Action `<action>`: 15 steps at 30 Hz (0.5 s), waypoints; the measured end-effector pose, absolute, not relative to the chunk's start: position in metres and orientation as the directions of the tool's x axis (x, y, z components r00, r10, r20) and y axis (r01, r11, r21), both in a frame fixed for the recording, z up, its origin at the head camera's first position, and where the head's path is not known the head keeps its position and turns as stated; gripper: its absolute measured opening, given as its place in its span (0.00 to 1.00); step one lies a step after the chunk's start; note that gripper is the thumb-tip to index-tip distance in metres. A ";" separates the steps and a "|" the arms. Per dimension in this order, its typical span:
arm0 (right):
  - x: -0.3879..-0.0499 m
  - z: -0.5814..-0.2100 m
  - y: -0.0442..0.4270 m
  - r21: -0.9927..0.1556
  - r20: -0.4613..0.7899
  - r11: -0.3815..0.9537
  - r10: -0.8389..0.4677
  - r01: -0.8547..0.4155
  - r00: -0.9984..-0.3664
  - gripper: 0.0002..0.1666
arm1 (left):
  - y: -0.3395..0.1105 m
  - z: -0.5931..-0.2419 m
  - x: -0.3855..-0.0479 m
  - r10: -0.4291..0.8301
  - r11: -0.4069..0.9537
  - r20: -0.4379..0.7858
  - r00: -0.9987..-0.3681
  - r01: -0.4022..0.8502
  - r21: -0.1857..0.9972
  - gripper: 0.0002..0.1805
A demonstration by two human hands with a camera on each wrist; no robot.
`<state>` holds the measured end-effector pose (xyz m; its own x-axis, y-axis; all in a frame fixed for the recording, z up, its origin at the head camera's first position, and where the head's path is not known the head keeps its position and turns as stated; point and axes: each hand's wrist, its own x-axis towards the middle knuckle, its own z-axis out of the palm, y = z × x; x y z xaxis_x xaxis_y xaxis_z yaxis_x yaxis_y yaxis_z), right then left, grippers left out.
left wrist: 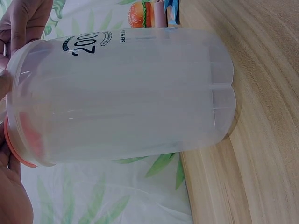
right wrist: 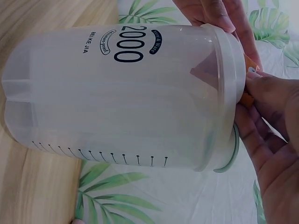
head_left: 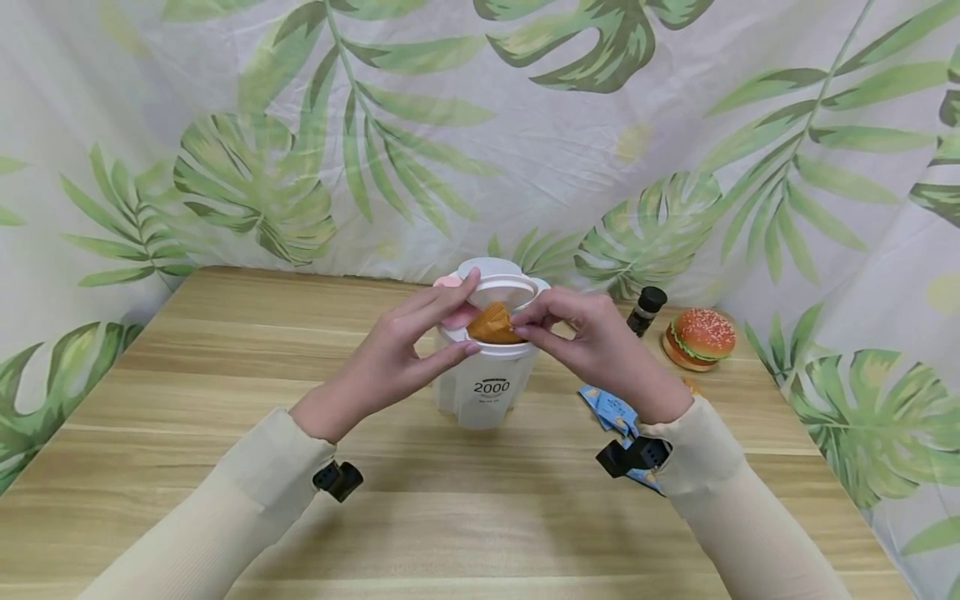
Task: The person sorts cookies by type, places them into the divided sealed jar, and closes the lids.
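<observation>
A translucent container marked 2000 stands upright on the table, its round lid raised. An orange packet sits in the mouth, partly inside; in the right wrist view its lower corner shows through the wall. The right hand pinches the packet's edge between thumb and fingers. The left hand lies at the container's left rim, thumb at the front edge, fingers by the raised lid. In the left wrist view the container hides most of both hands.
Blue packets lie on the table beneath the right forearm. Behind them stand a black-capped bottle and a toy hamburger. A leaf-patterned cloth hangs behind the table.
</observation>
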<state>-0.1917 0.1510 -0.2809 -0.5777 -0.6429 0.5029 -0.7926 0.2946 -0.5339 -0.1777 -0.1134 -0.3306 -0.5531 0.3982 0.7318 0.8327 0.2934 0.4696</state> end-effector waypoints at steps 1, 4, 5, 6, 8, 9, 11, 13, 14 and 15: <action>-0.191 -0.281 0.151 -0.530 0.504 0.298 -0.642 -0.794 -0.577 0.09 | -0.113 -0.331 -0.178 0.398 0.292 0.734 -0.550 0.834 0.467 0.43; -0.191 -0.283 0.151 -0.516 0.509 0.309 -0.639 -0.799 -0.576 0.09 | -0.113 -0.330 -0.177 0.396 0.290 0.738 -0.546 0.837 0.464 0.44; -0.191 -0.283 0.151 -0.513 0.510 0.313 -0.638 -0.799 -0.577 0.09 | -0.112 -0.330 -0.177 0.395 0.291 0.739 -0.546 0.837 0.463 0.44; -0.191 -0.284 0.151 -0.511 0.511 0.314 -0.637 -0.800 -0.577 0.09 | -0.112 -0.330 -0.177 0.395 0.293 0.739 -0.546 0.837 0.462 0.44; -0.191 -0.284 0.151 -0.508 0.511 0.319 -0.636 -0.800 -0.578 0.09 | -0.112 -0.330 -0.177 0.394 0.295 0.739 -0.547 0.836 0.462 0.44; -0.191 -0.284 0.151 -0.507 0.511 0.320 -0.636 -0.800 -0.578 0.09 | -0.112 -0.331 -0.177 0.393 0.296 0.739 -0.548 0.836 0.462 0.44; -0.190 -0.284 0.151 -0.508 0.507 0.325 -0.636 -0.798 -0.582 0.09 | -0.112 -0.331 -0.177 0.392 0.298 0.737 -0.550 0.834 0.464 0.44; -0.190 -0.284 0.150 -0.510 0.497 0.335 -0.637 -0.792 -0.589 0.08 | -0.112 -0.331 -0.177 0.391 0.297 0.737 -0.551 0.834 0.466 0.44; -0.189 -0.283 0.150 -0.514 0.491 0.339 -0.636 -0.788 -0.595 0.08 | -0.112 -0.331 -0.177 0.392 0.296 0.737 -0.551 0.834 0.466 0.43; -0.189 -0.283 0.150 -0.518 0.484 0.344 -0.636 -0.783 -0.600 0.08 | -0.112 -0.331 -0.177 0.392 0.295 0.737 -0.551 0.834 0.466 0.43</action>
<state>-0.1889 0.1498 -0.2827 -0.6003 -0.6364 0.4843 -0.7829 0.3440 -0.5184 -0.1773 -0.1124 -0.3310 -0.5509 0.3922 0.7367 0.8339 0.2950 0.4665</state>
